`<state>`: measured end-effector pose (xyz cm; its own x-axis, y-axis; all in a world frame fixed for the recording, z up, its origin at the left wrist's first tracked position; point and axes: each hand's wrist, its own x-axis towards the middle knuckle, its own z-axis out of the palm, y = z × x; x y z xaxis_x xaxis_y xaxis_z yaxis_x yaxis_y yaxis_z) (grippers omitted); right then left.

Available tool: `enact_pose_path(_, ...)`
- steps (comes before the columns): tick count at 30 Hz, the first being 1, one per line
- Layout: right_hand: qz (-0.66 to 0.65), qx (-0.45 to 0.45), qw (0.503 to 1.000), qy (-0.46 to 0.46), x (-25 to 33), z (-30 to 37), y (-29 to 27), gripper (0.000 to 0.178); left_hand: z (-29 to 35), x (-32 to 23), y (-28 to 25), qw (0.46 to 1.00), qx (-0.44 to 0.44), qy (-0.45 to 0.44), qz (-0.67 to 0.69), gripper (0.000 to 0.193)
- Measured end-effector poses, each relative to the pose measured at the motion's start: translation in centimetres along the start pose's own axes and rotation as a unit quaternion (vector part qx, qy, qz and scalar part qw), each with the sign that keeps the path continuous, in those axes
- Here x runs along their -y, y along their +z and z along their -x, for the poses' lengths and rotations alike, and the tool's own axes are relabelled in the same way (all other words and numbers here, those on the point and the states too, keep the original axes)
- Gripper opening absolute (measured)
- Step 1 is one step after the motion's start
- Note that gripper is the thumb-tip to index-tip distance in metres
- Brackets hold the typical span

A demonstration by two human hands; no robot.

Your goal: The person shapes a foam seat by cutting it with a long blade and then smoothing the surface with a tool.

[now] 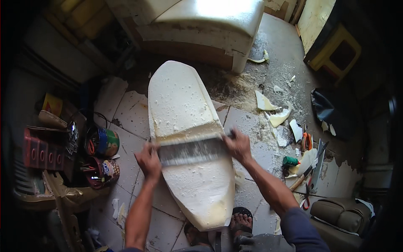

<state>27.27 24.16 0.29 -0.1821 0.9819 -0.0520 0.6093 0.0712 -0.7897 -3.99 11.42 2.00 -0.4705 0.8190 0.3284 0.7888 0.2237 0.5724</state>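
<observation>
A long cream foam block [184, 96], shaped like a motorcycle seat, lies lengthwise in front of me with its narrow near end between my feet. White crumbs cover its top, and a step crosses its middle. Just below that step, a wide dark grey strip [193, 152] spans the foam, smeared by motion and dusted white. It looks like a flat abrasive sheet or blade; I cannot tell which. My left hand [149, 160] is closed on its left end, and my right hand [237, 146] is closed on its right end.
At left stand a red drawer box [44, 147] and tins of tools [103, 140]. Foam scraps [279, 115], orange-handled scissors [307, 142] and a green spool [290, 161] lie right on the tiles. A large covered seat [193, 38] stands beyond; a brown cushion [340, 214] sits near right.
</observation>
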Motion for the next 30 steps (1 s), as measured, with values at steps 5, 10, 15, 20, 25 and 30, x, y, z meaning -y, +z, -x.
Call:
enact_pose_path(5, -0.020, 0.028, 0.998, -0.050, 0.6, -3.6, 0.0, 0.038, -0.6, 1.6, 0.1, 0.999, 0.032, -0.013, 0.033, 0.008)
enact_pose_path(10, -0.020, 0.054, 0.995, -0.078, -3.1, 2.5, -0.6, 0.041, 6.3, 0.9, -3.1, 0.996, 0.087, -0.030, -0.008, 0.004)
enact_pose_path(15, -0.063, 0.001, 0.995, -0.075, 1.1, -4.3, -0.8, 0.038, -5.0, -0.1, 0.4, 0.986, 0.042, -0.004, 0.162, 0.005)
enact_pose_path(20, 0.047, 0.157, 0.986, 0.031, -4.3, 11.5, -2.5, 0.039, 13.9, -0.4, -4.8, 0.985, 0.133, -0.106, 0.028, 0.014)
enact_pose_path(25, -0.031, 0.140, 0.989, 0.031, -3.2, 14.9, -4.1, 0.040, 14.4, -2.4, -8.2, 0.989, 0.143, -0.029, -0.017, 0.013)
enact_pose_path(30, -0.002, 0.057, 0.998, 0.001, 0.6, -2.1, -1.8, 0.045, 0.1, -0.5, -2.3, 0.979, 0.169, -0.078, 0.088, 0.007)
